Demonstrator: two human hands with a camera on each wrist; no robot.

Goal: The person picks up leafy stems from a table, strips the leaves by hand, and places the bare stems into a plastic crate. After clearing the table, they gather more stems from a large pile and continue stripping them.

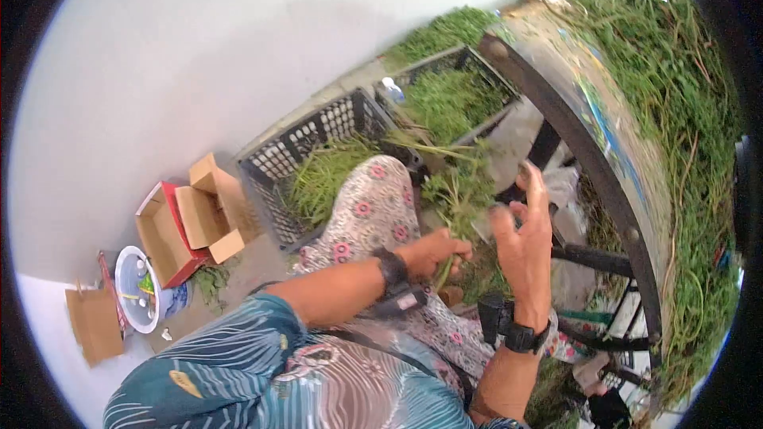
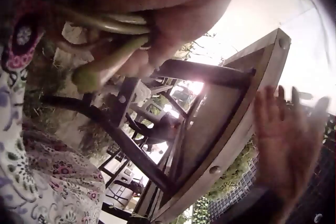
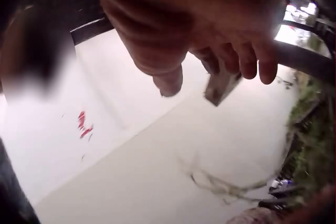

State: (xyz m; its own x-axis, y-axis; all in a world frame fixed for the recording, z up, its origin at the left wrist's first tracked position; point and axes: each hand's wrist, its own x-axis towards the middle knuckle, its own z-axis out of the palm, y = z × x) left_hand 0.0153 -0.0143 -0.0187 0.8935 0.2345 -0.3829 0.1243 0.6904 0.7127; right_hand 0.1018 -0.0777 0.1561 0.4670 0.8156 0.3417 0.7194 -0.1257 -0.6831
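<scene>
My left hand (image 1: 437, 257) grips a bunch of leafy green herbs (image 1: 457, 191) by its stems, in front of my lap. Up close in the left wrist view, the pale green stem ends (image 2: 107, 66) stick out beneath the curled fingers. Raised to the right of the bunch is my right hand (image 1: 526, 230), apart from it. Under its fingers in the right wrist view shows a small flat, blade-like piece (image 3: 221, 86), held between thumb and fingers; its far end is hidden by the hand.
Black plastic crates (image 1: 318, 131) with cut greens stand ahead by the wall. A dark-edged table (image 1: 588, 135) heaped with greens (image 1: 699, 111) curves along the right. On the left are open cardboard boxes (image 1: 208, 218) and a white basin (image 1: 131, 314).
</scene>
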